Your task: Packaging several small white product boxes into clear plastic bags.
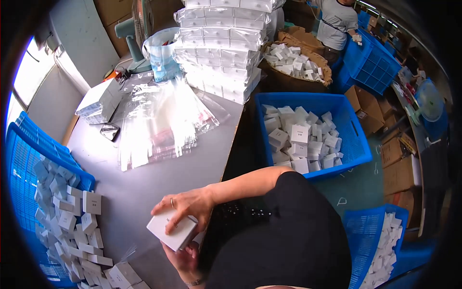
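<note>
A small white cardboard box (167,234) is held tilted over the near right part of the grey table (159,185). My right hand (191,204), with a ring on one finger, reaches over it from the right and grips its top and far side. From underneath, my left hand (185,260) closes around the near end of the same box, its fingers curled and partly hidden. To the left, many similar white boxes (66,220) spill from a tipped blue basket (29,144) onto the table edge.
Clear plastic bags (156,127) lie on the far table beside stacked wrapped white boxes (219,43). A blue crate (358,139) of white boxes stands right of the table; another blue basket (358,233) is at lower right. A person (337,24) stands at the back near blue crates.
</note>
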`<state>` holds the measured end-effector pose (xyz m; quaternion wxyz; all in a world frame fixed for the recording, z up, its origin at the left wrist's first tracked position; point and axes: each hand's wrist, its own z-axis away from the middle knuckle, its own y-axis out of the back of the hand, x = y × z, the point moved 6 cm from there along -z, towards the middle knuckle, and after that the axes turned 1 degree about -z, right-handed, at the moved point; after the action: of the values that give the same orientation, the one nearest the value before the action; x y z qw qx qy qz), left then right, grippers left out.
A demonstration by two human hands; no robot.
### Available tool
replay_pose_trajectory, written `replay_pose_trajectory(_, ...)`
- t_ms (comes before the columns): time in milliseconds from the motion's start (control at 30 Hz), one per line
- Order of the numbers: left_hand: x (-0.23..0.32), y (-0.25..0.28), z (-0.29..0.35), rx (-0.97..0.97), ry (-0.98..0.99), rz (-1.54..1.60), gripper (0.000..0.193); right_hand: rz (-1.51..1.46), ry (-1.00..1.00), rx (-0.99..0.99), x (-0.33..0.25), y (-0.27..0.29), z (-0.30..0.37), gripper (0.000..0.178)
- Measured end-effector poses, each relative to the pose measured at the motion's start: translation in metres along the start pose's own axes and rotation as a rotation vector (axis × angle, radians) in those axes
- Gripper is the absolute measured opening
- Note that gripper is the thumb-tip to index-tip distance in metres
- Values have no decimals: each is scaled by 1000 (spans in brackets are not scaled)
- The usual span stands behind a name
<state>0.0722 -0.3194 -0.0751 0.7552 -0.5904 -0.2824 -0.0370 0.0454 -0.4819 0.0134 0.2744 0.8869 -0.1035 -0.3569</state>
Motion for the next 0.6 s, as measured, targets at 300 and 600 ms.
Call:
replay_pose_trajectory(300, 30, -83, 114, 974, -1111, -2372, 28, 324, -257, 71, 66, 2, 34, 78)
replay_pose_trajectory(600, 33, 57, 245, 1607, -515, -2518, 27, 155, -207, 61, 73, -31, 13, 78)
